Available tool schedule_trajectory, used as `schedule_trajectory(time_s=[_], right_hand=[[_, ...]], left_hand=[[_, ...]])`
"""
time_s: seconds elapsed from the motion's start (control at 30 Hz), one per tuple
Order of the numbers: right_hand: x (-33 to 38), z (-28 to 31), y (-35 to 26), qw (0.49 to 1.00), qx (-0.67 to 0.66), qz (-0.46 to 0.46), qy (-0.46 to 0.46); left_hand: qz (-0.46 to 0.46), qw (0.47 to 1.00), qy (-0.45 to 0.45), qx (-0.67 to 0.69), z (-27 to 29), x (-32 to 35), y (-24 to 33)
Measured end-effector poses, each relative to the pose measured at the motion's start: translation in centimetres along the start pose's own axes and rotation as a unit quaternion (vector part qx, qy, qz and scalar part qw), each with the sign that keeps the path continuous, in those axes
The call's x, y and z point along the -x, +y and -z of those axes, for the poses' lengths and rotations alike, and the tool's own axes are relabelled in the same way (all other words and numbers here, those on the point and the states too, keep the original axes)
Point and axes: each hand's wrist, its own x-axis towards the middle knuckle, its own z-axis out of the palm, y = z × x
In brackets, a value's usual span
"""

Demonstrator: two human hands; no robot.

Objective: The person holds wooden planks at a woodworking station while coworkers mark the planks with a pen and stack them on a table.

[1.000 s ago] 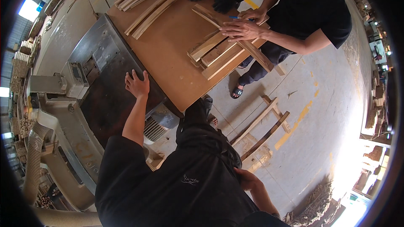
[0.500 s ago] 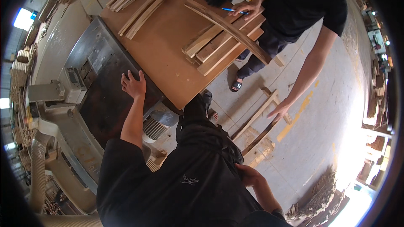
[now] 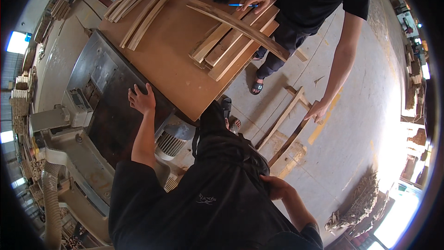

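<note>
While resting on the dark bed (image 3: pixel 115 120), not gripping anything: left hand (image 3: pixel 142 101), palm down, fingers loosely spread and slightly bent, with clear gaps between. At the hip, against dark clothing, right hand (image 3: pixel 276 187), fingers partly hidden; cannot tell how far open, or whether gripping anything. Nearest wood to the left fingers: curved strips (image 3: pixel 149 17) on the brown board (image 3: pixel 178 71), past the bed's edge toward the top of the view, long axes running up and rightward. Off to the right of the same fingers, across bare board, a stack (image 3: pixel 226 47) of straight pieces, lower ends toward the left hand, long axes likewise rising rightward, with one long strip (image 3: pixel 247 29) crosswise on top, sloping down to the right. Left hand nearer to strips and stack, yet apart from both. Above the stack's far end, co-worker's upper hand (image 3: pixel 262 1) with a blue pen (image 3: pixel 243 5); co-worker's lower hand (image 3: pixel 317 110) at the upper end of a dark rail (image 3: pixel 289 141) on the floor.
</note>
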Motion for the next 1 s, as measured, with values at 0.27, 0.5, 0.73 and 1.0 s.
schedule_trajectory(time_s=[0.27, 0.5, 0.73, 1.0], right_hand=[[0.0, 0.2, 0.0, 1.000, 0.001, 0.000, 0.004], [-0.4, 1.1, 0.0, 1.000, -0.003, 0.000, -0.011], [-0.3, 1.2, -0.5, 1.000, 0.000, -0.013, -0.027], [-0.5, 1.9, -0.9, 0.997, -0.014, -0.037, -0.059]], left_hand=[[-0.004, 1.000, 0.005, -0.001, -0.3, -0.1, -0.2], [-0.001, 1.000, 0.014, 0.010, -0.3, 0.0, 0.0], [0.010, 0.999, 0.030, 0.007, 0.1, -0.1, -0.2], [0.009, 1.000, 0.017, 0.018, 0.2, 0.0, -0.4]])
